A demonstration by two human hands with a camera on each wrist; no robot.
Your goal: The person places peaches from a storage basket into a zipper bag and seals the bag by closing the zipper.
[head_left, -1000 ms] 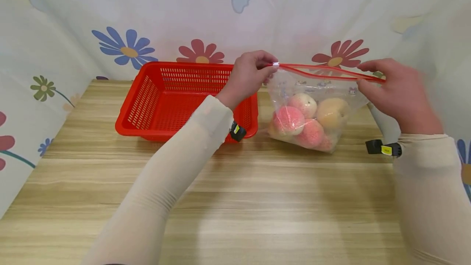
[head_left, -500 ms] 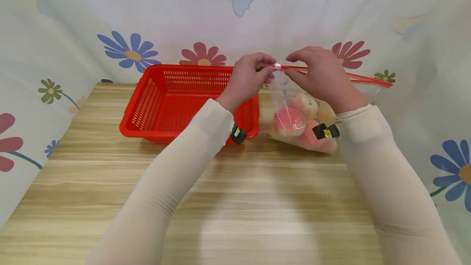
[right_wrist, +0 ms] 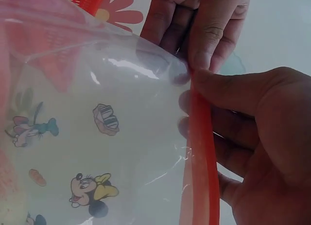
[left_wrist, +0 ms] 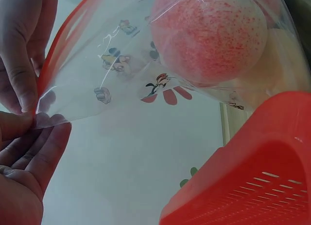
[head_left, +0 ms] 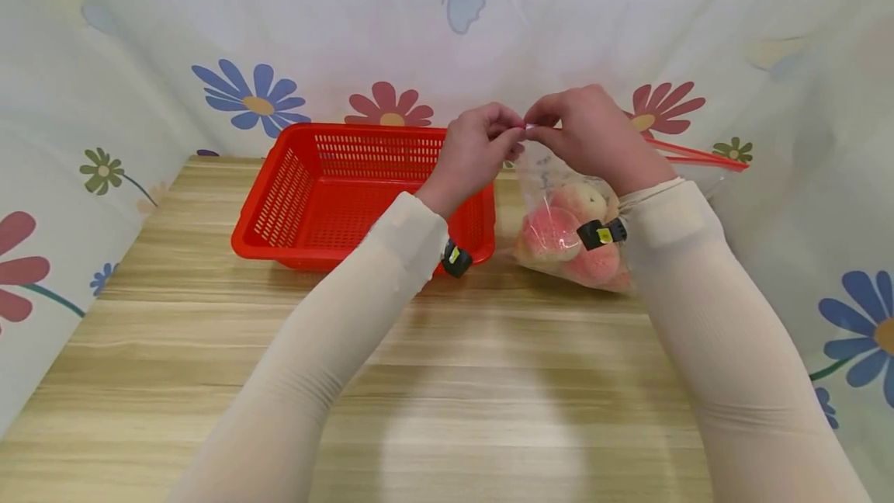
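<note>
A clear slider zip bag [head_left: 539, 173] with a red zip edge and printed cartoon figures stands to the right of the basket. Several pink and cream peaches [head_left: 552, 231] fill its lower part. My left hand [head_left: 471, 150] pinches the bag's upper left corner. Right beside it, my right hand [head_left: 594, 130] pinches the zip edge, thumb and finger at the white slider, which is mostly covered. In the right wrist view the two thumbs meet at the end of the red zip strip [right_wrist: 201, 157]. Further right, the zip's two red edges stand slightly apart. My right forearm hides some peaches.
A red plastic basket [head_left: 314, 252] with slotted walls stands to the left of the bag, under my left wrist. Both are on a wood-grain table [head_left: 454, 379]. A white flowered cloth [head_left: 328, 29] hangs behind and at both sides.
My right hand has let go of the bag's right end and moved left along the zip to the slider, beside my left hand. My left hand has kept its pinch on the corner.
</note>
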